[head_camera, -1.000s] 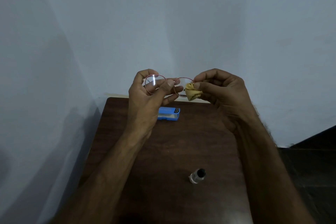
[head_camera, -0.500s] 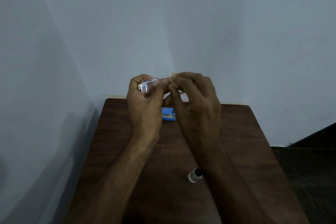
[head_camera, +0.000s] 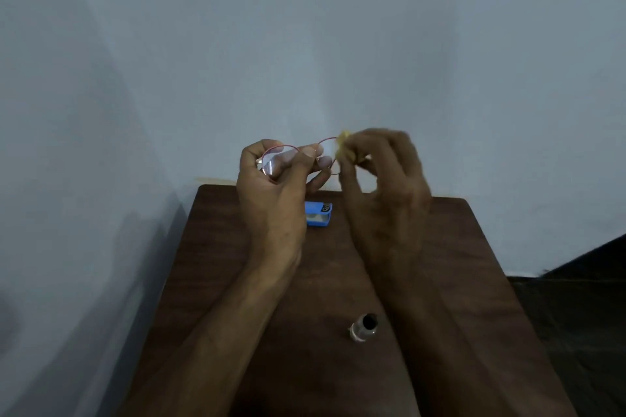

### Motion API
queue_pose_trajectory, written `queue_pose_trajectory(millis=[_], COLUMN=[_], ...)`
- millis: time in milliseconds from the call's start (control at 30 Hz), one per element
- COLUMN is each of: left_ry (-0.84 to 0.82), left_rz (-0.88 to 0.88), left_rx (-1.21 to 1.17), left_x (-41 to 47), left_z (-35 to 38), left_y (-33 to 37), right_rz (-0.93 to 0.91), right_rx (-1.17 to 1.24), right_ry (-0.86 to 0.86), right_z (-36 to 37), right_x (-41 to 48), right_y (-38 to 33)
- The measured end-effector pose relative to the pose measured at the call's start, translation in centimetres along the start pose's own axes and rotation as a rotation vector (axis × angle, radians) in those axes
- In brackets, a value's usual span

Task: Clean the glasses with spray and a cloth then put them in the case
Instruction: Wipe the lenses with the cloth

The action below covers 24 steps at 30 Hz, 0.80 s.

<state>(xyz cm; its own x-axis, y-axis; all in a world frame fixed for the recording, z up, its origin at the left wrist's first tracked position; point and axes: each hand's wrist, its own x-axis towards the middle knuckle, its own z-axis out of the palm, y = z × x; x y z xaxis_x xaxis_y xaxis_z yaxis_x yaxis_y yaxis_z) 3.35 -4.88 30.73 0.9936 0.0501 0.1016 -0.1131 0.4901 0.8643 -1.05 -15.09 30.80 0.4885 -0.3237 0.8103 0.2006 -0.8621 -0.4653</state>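
Note:
Round glasses with a thin red frame (head_camera: 281, 157) are held up in the air over the far end of the table. My left hand (head_camera: 271, 189) grips them around the left lens and the bridge. My right hand (head_camera: 382, 179), blurred, pinches a bunched yellow cloth (head_camera: 343, 145) against the right lens. A blue glasses case (head_camera: 318, 215) lies on the table beneath my hands, partly hidden by my left hand. A small spray bottle with a black top (head_camera: 364, 328) stands nearer to me, between my forearms.
The dark wooden table (head_camera: 216, 247) stands in a corner, with a pale wall behind it and on its left. Dark floor shows past the table's right edge (head_camera: 576, 298).
My right hand with the cloth swung left in front of the right lens, then shifted back a little to the right. The left hand kept its hold on the glasses.

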Motion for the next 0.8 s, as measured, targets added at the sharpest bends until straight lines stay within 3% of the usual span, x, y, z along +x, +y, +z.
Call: queue_pose_trajectory(millis=[200, 333, 500, 633, 800], left_ry=[0.031, -0.025, -0.008, -0.049, -0.035], left_rz=[0.028, 0.032, 0.044, 0.038, 0.065], left_rx=[0.082, 0.039, 0.098, 0.044, 0.106], left_x=[0.1, -0.1, 0.1, -0.4, -0.1], left_z=[0.3, 0.7, 1.0, 1.4, 1.6], left_y=[0.0, 0.2, 0.3, 0.2, 0.4], right_rz=[-0.096, -0.003, -0.115, 0.002, -0.115], right_rx=[-0.014, -0.003, -0.026, -0.013, -0.056], right_ry=[-0.104, 0.032, -0.075, 0.07, -0.029], right_z=[-0.3, -0.9, -0.8, -1.4, -1.0], right_x=[-1.3, 0.6, -1.1, 0.9, -0.6], right_y=[-1.1, 1.1, -0.1, 1.6, 0.3])
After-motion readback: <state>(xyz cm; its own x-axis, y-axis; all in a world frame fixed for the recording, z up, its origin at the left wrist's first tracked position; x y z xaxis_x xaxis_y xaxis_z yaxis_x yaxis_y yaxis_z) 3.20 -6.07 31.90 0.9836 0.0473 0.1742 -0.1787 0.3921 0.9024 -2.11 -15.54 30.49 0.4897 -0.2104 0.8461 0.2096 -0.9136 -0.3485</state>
